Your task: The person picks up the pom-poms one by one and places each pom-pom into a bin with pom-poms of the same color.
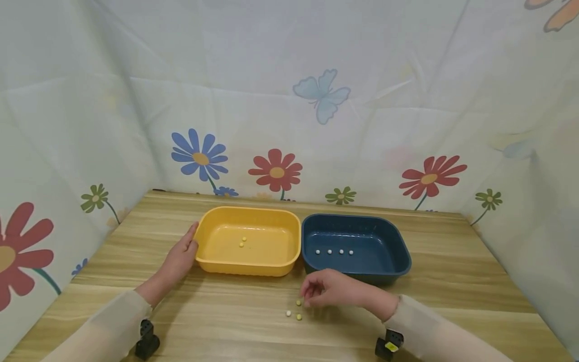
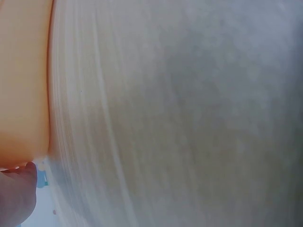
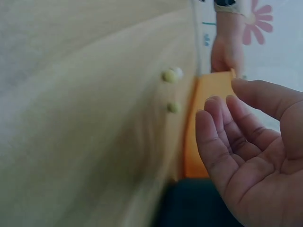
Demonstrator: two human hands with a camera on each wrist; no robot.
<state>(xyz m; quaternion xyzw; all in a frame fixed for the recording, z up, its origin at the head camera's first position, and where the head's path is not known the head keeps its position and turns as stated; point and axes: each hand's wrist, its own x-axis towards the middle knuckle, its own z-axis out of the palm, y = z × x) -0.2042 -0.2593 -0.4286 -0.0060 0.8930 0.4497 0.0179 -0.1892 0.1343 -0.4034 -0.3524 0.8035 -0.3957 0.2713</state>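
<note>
My left hand (image 1: 180, 255) rests against the outer left side of the yellow basin (image 1: 246, 269), its fingers lying along the wall; the thumb touches the basin in the left wrist view. Two small yellow balls (image 1: 243, 242) lie inside that basin. My right hand (image 1: 332, 289) hovers over the table before the dark blue basin (image 1: 362, 221), fingers loosely bent, thumb apart, nothing held in the right wrist view. Just left of its fingertips are two yellow-green balls (image 3: 173, 107) and one white ball (image 1: 288, 313) on the table. Several white balls (image 1: 341, 252) form a row in the blue basin.
Both basins stand side by side on the wood-grain table (image 1: 235, 322), rims nearly touching. Behind and at both sides hangs a pale curtain (image 1: 253, 115) printed with flowers and butterflies. Dark wrist devices (image 1: 147, 339) sit at both cuffs.
</note>
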